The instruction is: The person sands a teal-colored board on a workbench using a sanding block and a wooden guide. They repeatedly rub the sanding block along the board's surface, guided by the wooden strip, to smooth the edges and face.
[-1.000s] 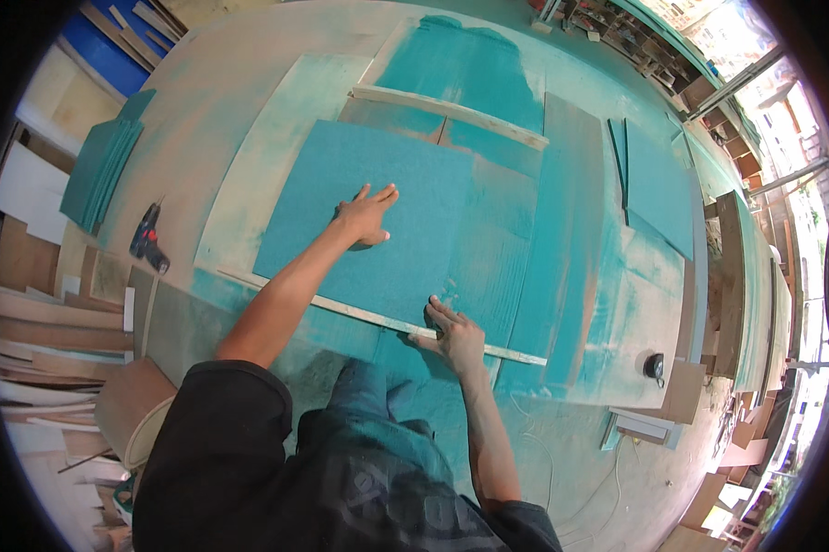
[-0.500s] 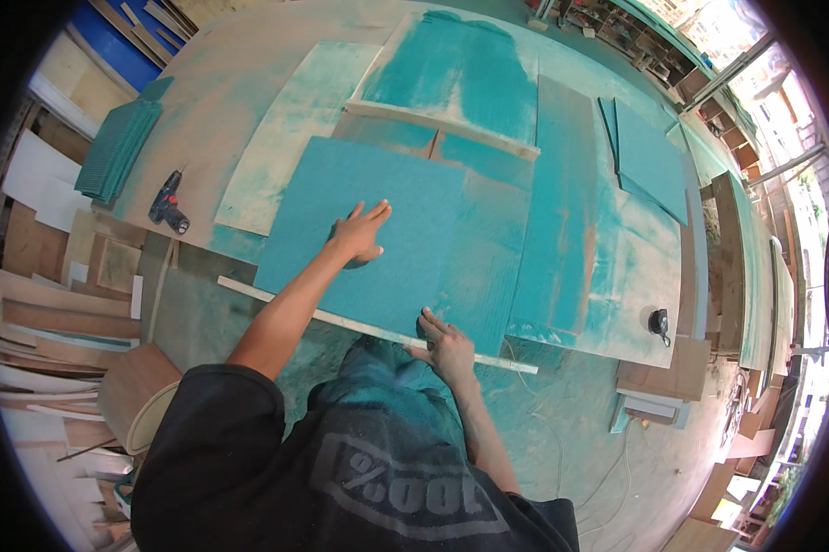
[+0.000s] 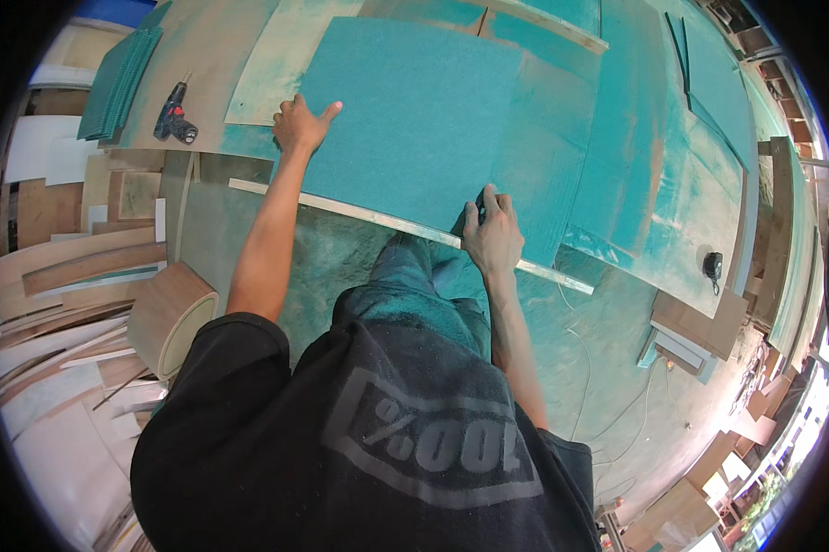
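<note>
L hand (image 3: 299, 124) flat on teal sheet (image 3: 423, 120) left edge, R hand (image 3: 492, 235) grip grasping near edge

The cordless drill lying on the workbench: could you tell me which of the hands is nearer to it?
Left. The left hand rests on the teal sheet's left edge, just right of the cordless drill. The right hand grips the sheet's near edge, much farther right.

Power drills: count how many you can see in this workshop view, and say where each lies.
1. The power drill lies on the big board's left part, left of the left hand. Others may be hidden among the stacked offcuts.
</note>
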Demonstrator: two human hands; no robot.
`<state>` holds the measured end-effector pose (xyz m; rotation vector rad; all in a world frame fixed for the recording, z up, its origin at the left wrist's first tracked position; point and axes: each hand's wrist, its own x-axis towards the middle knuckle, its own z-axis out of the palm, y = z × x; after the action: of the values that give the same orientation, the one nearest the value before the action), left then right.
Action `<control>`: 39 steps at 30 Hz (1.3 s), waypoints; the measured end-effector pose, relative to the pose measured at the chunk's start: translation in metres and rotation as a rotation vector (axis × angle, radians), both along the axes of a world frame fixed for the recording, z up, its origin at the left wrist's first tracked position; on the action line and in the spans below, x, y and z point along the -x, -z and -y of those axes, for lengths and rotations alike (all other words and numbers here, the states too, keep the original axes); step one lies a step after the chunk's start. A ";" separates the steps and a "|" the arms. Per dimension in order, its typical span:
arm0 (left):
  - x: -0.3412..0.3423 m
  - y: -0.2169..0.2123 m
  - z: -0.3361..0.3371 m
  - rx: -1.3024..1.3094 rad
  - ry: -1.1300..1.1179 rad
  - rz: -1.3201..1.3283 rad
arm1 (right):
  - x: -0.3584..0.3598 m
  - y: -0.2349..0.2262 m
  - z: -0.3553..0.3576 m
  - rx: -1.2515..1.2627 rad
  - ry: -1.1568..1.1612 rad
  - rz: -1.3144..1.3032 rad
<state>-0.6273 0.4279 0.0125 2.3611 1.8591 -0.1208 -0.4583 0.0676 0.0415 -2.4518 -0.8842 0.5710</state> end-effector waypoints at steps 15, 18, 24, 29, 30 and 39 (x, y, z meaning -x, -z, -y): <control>-0.006 0.001 -0.006 -0.023 0.021 0.003 | -0.001 0.000 -0.003 -0.016 0.067 0.011; -0.006 -0.001 -0.003 -0.028 0.033 0.012 | -0.003 0.004 0.000 -0.042 0.056 0.028; 0.000 0.001 0.001 -0.057 0.058 0.017 | -0.003 -0.001 -0.001 -0.076 0.085 -0.020; 0.007 0.000 0.002 -0.054 0.106 0.031 | -0.003 -0.004 0.000 -0.050 0.082 -0.027; 0.007 0.000 0.002 -0.056 0.116 0.039 | -0.004 -0.003 0.001 -0.052 0.059 -0.018; -0.008 -0.024 -0.003 0.203 0.162 -0.252 | -0.004 0.006 0.004 -0.046 0.019 0.028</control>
<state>-0.6197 0.4305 0.0366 2.4407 1.6537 -0.6199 -0.4540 0.0632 0.0351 -2.4298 -0.8740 0.5054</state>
